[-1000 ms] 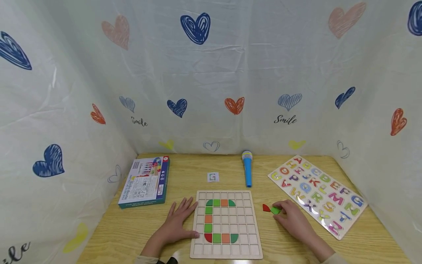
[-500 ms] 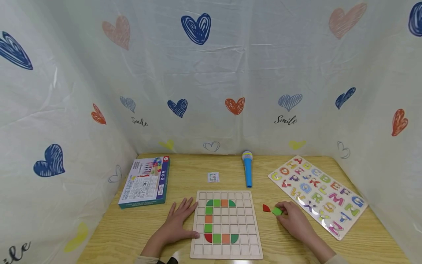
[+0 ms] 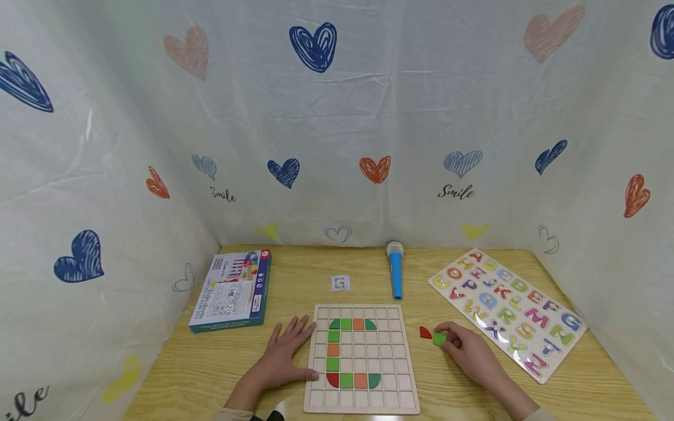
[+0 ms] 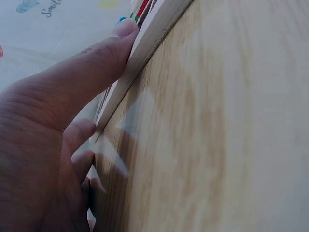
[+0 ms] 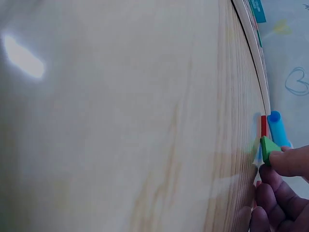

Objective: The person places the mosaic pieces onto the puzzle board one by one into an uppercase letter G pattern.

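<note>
My right hand [image 3: 467,352] pinches a light green square tile [image 3: 439,338] between thumb and fingers, right of the wooden grid board [image 3: 389,402]. In the right wrist view the green tile [image 5: 269,149] stands tilted above the tabletop. Just left of it lies a red quarter-round tile [image 3: 425,332]. My left hand [image 3: 279,359] lies with fingers spread along the board's left side, its thumb on the edge. Set in the board are green, orange and red tiles in a C shape, including an orange tile [image 3: 333,349] and a red corner tile [image 3: 333,379].
Behind the board lies a small printed card [image 3: 340,283], with a blue toy microphone [image 3: 396,272] to its right. A flat box [image 3: 230,289] sits at back left. An alphabet puzzle board [image 3: 508,313] lies slantwise beyond my right hand. A heart-patterned curtain [image 3: 337,117] surrounds the table.
The green tile has turned in my right fingers, from partly covered to a diamond and then nearly square to the board. That hand shifted only slightly; my left hand stayed still.
</note>
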Available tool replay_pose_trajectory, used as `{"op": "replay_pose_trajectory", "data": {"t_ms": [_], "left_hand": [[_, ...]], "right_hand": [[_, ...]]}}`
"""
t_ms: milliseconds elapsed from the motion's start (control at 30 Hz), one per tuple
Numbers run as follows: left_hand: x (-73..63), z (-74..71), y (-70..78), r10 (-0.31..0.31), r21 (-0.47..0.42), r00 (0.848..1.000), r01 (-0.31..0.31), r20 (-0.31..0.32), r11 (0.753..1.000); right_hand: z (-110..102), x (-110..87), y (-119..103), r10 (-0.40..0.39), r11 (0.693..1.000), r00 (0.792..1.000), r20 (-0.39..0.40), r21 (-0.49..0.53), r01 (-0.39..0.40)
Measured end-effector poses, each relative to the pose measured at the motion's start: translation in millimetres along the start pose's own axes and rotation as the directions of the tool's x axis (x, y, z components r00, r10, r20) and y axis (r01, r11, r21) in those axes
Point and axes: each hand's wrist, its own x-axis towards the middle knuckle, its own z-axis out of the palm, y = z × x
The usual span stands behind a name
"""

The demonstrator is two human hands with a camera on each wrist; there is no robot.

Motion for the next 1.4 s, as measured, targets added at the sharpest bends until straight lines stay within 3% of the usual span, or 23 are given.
{"op": "replay_pose_trajectory", "data": {"t_ms": [433, 667, 1033, 1400], "left_hand": [[0.0, -2.0, 3.0, -0.013, -0.003, 1.000, 0.013, 0.010, 1.000], [1.2, -1.4, 2.3, -0.016, 0.003, 1.000, 0.016, 0.008, 1.000], [-0.2, 0.0, 1.4, -0.008, -0.011, 1.000, 0.008, 0.007, 1.000], [-0.5, -0.1, 1.1, -0.008, -0.011, 1.000, 0.008, 0.005, 1.000]], "right_hand": [[11.0, -0.5, -18.3, 0.032, 0.991, 0.999, 0.025, 0.131, -0.035], [22.4, 1.0, -30.2, -0.077, 0.979, 0.995, 0.058, 0.192, 0.064], [45.5, 4.7, -57.8, -0.170, 0.954, 0.971, 0.165, 0.275, 0.120], [61.0, 7.5, -77.5, -0.208, 0.958, 0.953, 0.222, 0.244, 0.152]]}}
